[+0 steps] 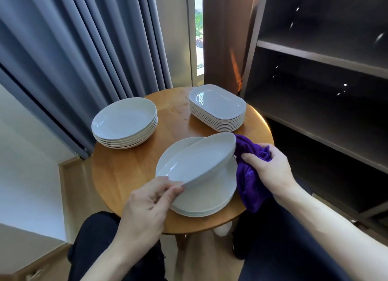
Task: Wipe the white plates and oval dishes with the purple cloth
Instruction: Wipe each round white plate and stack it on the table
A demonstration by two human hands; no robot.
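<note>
My left hand (150,201) grips the near rim of a white plate (197,159), held tilted on edge above a stack of white plates (207,205) at the table's front. My right hand (266,169) clutches the purple cloth (249,182), pressed against the tilted plate's underside at its right edge; part of the cloth hangs down past the table edge. A second stack of round white plates (125,123) sits at the left of the table. A stack of white oval dishes (217,108) stands at the back right.
The round wooden table (126,171) is small, with the stacks close together. Grey curtains (73,49) hang behind on the left. A dark open shelf unit (325,81) stands close on the right. My knees are under the table's front edge.
</note>
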